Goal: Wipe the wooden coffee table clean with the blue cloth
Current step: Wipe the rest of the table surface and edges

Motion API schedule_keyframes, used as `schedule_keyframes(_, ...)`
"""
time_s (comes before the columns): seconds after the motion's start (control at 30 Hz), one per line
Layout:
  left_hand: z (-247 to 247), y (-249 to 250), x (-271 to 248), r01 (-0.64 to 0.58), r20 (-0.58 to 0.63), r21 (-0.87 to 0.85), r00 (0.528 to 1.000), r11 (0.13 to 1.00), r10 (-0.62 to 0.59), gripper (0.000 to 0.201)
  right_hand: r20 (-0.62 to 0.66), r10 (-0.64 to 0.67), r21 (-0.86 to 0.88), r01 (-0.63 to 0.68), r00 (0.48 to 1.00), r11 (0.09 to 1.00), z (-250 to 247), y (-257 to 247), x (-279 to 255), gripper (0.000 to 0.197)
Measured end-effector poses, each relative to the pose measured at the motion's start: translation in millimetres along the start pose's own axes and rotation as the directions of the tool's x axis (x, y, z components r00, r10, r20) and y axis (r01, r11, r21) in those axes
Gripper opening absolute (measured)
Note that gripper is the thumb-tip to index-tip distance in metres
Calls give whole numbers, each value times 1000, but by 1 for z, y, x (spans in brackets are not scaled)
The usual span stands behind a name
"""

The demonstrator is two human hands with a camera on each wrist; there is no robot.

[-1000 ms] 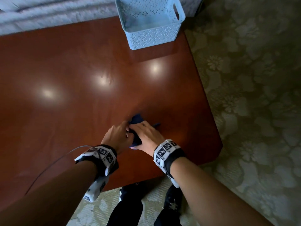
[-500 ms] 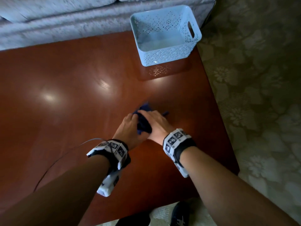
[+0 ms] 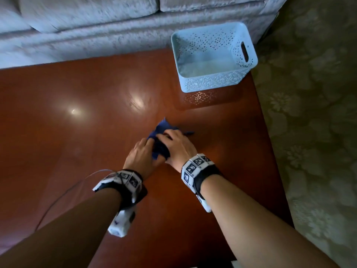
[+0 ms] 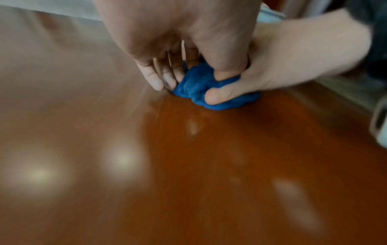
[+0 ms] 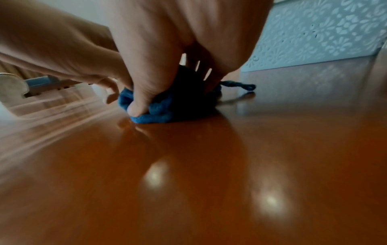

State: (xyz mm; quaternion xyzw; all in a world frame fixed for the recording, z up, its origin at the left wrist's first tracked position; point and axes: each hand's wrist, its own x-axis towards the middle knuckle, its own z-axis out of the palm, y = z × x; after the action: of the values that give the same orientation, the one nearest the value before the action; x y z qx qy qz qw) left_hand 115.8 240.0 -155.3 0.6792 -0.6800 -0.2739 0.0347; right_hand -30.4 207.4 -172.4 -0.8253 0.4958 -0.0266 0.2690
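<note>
**Two hands press a bunched blue cloth on the shiny table**

The coffee table [image 3: 77, 132] is smooth red-brown wood. It is so shiny that round spots of light show on it. The blue cloth [image 3: 161, 136] is soft and fuzzy. It is squashed into a lumpy ball, and one thin twisted corner [image 5: 238, 85] sticks out and lies on the wood. A pale blue plastic basket [image 3: 212, 57] with tiny cut-out flower holes sits at the far right corner of the table. It has a slot handle in its right wall. Past the far edge is a grey, fuzzy sofa [image 3: 96, 26]. A carpet [image 3: 309, 113] with a flower pattern lies beside the right edge.

Both arms reach forward, and each wrist wears a band with black and white squares. The left hand [image 3: 141, 157] is knuckles up, its fingers bent down, with the thumb pushed into the cloth. The right hand [image 3: 177, 147] lies over the top of the cloth, its fingers curled around it and its thumb [image 5: 138, 106] pinching the near fold. The two hands touch each other.

The cloth sits on the table under and between both hands, nearer the right edge than the left. It is well apart from the basket.
</note>
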Motion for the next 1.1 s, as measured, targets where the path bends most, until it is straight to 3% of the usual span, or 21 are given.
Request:
schedule_keyframes(0.1, -10, -1, 13, 49, -40, -34, 998, 998, -50, 35, 3, 33, -19, -33, 999, 999, 1, -4, 21, 75)
schedule_keyframes(0.2, -20, -20, -2, 121, 13, -73, 993, 990, -121, 49, 55, -31, -37, 33, 998, 999, 17, -24, 26, 71)
schedule_keyframes(0.3, -29, -50, -41, 184, 135, -99, 976, 978, -170, 62, 211, -161, -79, 181, 964, 980, 50, -61, 17, 70)
schedule_keyframes(0.37, -29, -65, -71, 221, 223, -108, 955, 969, -193, 62, 284, -194, -28, 210, 939, 977, 68, -80, 1, 73)
schedule_keyframes(0.57, -25, -115, -154, 317, 348, -78, 897, 945, -272, 66, 366, -364, 97, 354, 856, 930, 94, -148, -46, 69)
schedule_keyframes(0.87, -55, -201, -188, 442, 205, -91, 885, 893, -417, 55, 345, -458, 172, 424, 819, 889, 127, -234, 2, 63)
schedule_keyframes(1.1, -71, -225, -122, 286, -36, -282, 951, 916, -308, 47, 279, -350, 51, 350, 894, 935, 102, -227, 87, 68)
